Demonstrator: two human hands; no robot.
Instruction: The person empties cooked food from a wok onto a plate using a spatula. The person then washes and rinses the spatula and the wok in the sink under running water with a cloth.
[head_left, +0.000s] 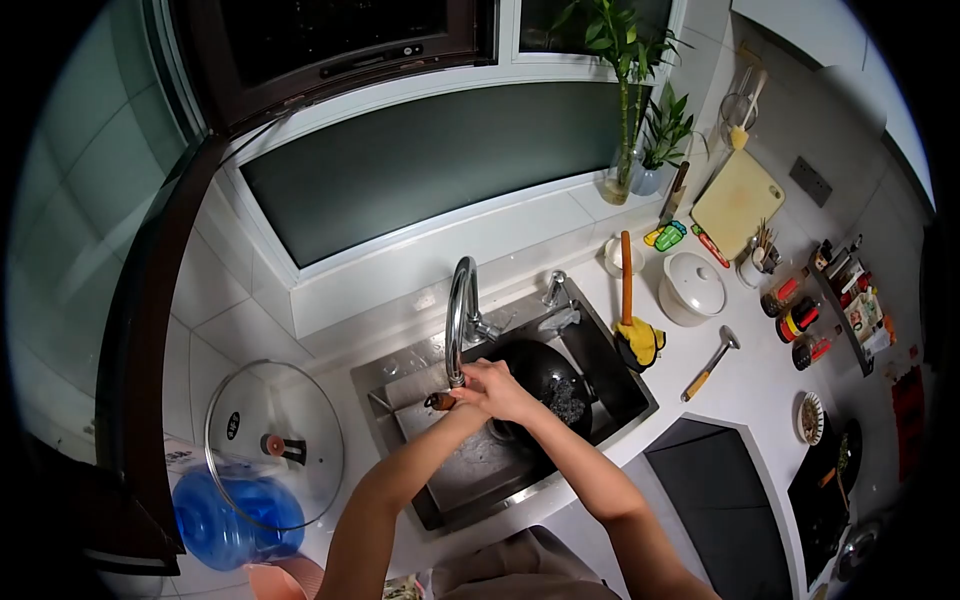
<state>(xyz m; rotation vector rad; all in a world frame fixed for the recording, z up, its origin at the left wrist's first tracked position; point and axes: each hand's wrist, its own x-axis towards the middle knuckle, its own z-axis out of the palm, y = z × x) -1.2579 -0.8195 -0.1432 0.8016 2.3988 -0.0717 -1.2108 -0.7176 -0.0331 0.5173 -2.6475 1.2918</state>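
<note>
Head view, both forearms reaching forward, hands (488,390) meeting beneath faucet (461,310)

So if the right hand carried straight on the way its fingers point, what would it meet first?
Probably the lower end of the faucet: the right hand points left towards it, fingertips right beside it in the view. Depth is unclear, so they may already touch.
</note>
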